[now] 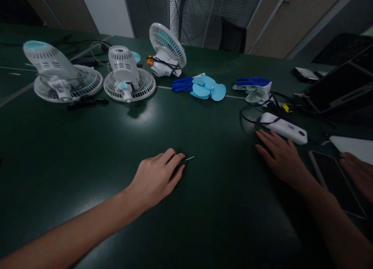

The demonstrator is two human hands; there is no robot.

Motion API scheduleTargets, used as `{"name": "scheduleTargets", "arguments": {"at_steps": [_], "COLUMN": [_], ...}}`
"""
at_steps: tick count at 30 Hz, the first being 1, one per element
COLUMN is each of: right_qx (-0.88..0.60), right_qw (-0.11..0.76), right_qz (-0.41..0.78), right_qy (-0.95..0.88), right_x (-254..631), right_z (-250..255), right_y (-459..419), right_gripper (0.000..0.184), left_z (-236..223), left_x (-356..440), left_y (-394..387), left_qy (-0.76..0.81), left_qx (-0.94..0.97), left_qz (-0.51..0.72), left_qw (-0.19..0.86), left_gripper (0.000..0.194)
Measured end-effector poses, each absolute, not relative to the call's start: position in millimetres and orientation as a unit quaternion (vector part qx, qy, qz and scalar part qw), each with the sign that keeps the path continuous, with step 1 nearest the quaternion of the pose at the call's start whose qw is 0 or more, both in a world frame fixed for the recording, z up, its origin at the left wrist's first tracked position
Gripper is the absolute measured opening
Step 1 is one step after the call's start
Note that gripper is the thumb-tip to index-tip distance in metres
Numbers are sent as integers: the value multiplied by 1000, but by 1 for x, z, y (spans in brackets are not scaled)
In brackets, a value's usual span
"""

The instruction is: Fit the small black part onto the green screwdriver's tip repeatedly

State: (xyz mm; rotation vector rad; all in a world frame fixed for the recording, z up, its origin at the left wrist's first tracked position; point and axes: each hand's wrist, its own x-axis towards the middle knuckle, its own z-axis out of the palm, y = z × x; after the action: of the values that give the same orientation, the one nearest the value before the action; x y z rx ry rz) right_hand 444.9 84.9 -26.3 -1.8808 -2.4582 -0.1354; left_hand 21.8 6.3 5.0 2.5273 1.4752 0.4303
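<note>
My left hand (157,175) is closed around the dark handle of a small screwdriver, low over the green table (221,206). The thin metal shaft of the screwdriver (190,158) points right from the fingertips; most of its handle is hidden by my fingers. My right hand (279,156) lies with its fingers stretched out on the table, holding nothing. Just beyond its fingers is a white oblong device (284,128) with a dark oval on one end and a black cable beside it.
Two white fan heads (68,82) (129,82) lie grille-down at the back left; a third fan (167,49) leans behind. Blue fan blades (208,88) rest by blue gloves (182,84). More gloves (253,86), a phone (335,179) and another person's hand (358,172) are at right.
</note>
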Motion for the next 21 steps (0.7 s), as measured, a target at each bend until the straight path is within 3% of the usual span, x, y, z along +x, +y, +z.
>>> {"name": "scheduleTargets", "arguments": {"at_steps": [9,21], "right_qx": [-559,-586], "right_qw": [157,135], "right_qz": [-86,-102], "right_qy": [-810,-793], "right_x": [451,450], "right_z": [-24,-24], "right_y": [87,91], "right_gripper": [35,36], "left_z": [6,7], "left_x": [22,22], "left_y": [6,6], "left_qy": [501,499], "left_qx": [850,851], "left_qz": [136,135], "left_qw": [93,95], "left_gripper": [34,33]}}
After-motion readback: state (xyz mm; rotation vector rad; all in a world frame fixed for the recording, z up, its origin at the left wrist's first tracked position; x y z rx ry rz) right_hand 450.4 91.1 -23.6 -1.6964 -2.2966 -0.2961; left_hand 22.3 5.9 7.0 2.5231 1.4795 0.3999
